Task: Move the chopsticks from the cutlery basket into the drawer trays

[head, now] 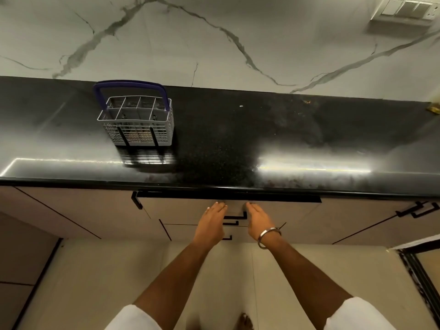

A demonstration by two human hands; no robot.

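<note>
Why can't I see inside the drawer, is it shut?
Shut, or almost. The drawer front sits tucked under the black counter edge, none of its inside shows, and both the left hand and right hand lie flat against it.

No legible text, label or number on anything here.

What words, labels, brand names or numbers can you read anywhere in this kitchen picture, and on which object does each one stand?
None can be read.
The cutlery basket shows no label or brand.
The switch panel on the wall shows no legible marking.
The bangle on the right hand shows no engraving.
</note>
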